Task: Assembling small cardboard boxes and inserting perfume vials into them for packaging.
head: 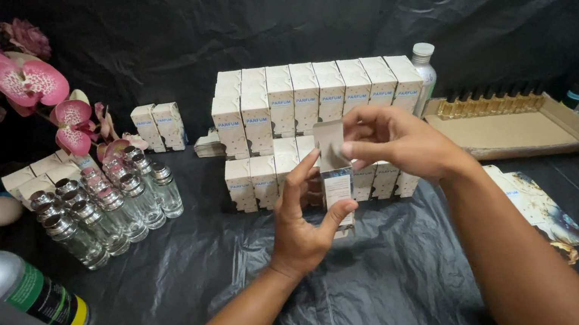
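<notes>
Cardboard box (337, 182): upright, long axis vertical, above the black sheet (192, 276), before the stacked boxes (310, 94).
Left hand (305, 217): wrapped round its body.
Right hand (393, 141): fingertips pinch the raised top flap (330, 141), from the right.

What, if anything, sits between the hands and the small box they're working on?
Nothing visible does. The left hand already grips the small box around its body, and the right hand pinches its open top flap.
</notes>
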